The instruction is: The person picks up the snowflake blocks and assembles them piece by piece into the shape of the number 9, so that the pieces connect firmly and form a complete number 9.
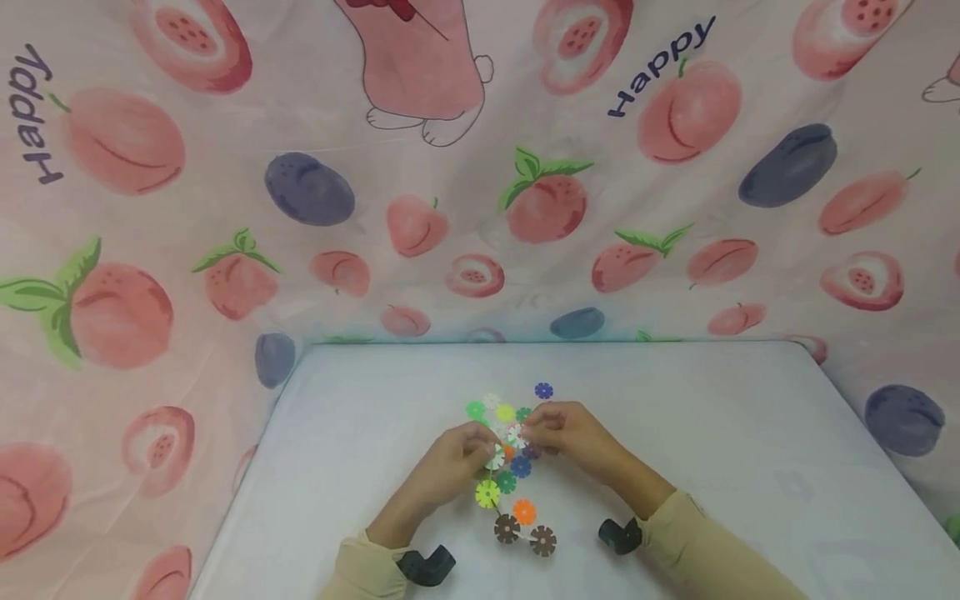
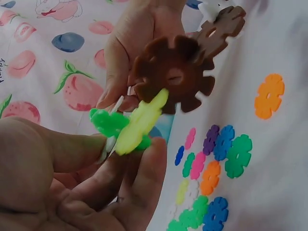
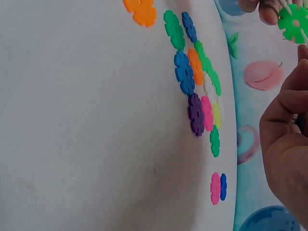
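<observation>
- Closest to me are my tan sleeves (image 1: 367,571); a bent black fitting (image 1: 427,567) sits at my left cuff, and another black fitting (image 1: 620,536) at my right.
- Two brown discs (image 1: 507,528) make the near end of the piece I hold up, a white link (image 1: 527,537) between them; a yellow disc (image 1: 487,494) comes next, and my left wrist view shows a bright green disc (image 2: 108,122) tucked against it.
- My left hand (image 1: 453,458) pinches this piece between thumb and fingers, at a white disc (image 1: 495,457).
- My right hand (image 1: 570,429) faces it, fingers drawn narrow on a second white disc (image 1: 517,435) — the right wrist view cuts off the contact, so I cannot tell how the parts meet there.
- Below, on the white surface (image 1: 712,433), an orange disc (image 1: 524,512) lies by itself; past it come a teal disc (image 1: 506,482), a blue disc (image 1: 521,466) and a purple disc (image 3: 196,114), close together.
- My own hands and the held piece block part of this cluster from above.
- Farther off lie a pale yellow disc (image 1: 506,412) and, apart from the rest, a dark blue disc (image 1: 543,391) with a pink disc (image 3: 215,188) just beside it.
- Beyond the surface hangs a peach-printed cloth (image 1: 465,183).
</observation>
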`<action>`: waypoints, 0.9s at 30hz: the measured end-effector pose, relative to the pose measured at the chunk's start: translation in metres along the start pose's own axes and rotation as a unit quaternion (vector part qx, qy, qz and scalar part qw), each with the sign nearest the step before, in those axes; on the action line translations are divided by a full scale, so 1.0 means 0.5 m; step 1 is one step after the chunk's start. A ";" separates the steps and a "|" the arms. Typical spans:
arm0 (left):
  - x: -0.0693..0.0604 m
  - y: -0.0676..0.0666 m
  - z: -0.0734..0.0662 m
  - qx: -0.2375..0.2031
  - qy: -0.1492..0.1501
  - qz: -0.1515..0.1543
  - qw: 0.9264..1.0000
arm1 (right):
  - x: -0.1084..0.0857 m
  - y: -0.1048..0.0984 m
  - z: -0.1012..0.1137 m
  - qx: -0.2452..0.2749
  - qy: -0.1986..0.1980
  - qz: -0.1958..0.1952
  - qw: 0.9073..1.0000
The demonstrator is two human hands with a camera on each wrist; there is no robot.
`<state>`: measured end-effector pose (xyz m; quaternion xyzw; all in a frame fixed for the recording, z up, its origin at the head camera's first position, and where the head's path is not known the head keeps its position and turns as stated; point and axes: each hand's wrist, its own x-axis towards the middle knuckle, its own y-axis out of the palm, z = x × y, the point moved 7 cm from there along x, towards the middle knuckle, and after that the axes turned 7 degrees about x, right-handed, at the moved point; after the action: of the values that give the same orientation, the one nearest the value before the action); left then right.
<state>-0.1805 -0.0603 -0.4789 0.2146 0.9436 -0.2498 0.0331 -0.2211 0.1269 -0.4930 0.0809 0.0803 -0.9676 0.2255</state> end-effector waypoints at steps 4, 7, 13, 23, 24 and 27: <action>-0.002 0.006 0.003 -0.009 0.006 0.015 1.000 | 0.003 -0.016 0.000 -0.010 -0.001 -0.010 1.000; -0.003 0.009 0.005 -0.033 0.003 0.023 0.999 | 0.004 -0.026 0.002 -0.017 0.001 -0.019 1.000; -0.010 0.012 0.005 -0.067 -0.003 0.037 0.997 | 0.009 -0.044 -0.001 -0.047 0.001 -0.041 0.998; -0.012 0.013 0.005 -0.081 -0.001 0.048 0.996 | 0.033 -0.092 -0.026 -0.153 0.020 -0.119 0.981; -0.012 0.013 0.006 -0.082 -0.002 0.048 0.996 | 0.035 -0.098 -0.029 -0.165 0.024 -0.126 0.978; -0.012 0.012 0.009 -0.082 -0.005 0.047 0.995 | 0.040 -0.113 -0.043 -0.197 0.034 -0.140 0.970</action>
<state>-0.1726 -0.0603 -0.4847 0.2541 0.9497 -0.1704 0.0674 -0.2616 0.1725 -0.5109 0.0553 0.2875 -0.9513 0.0967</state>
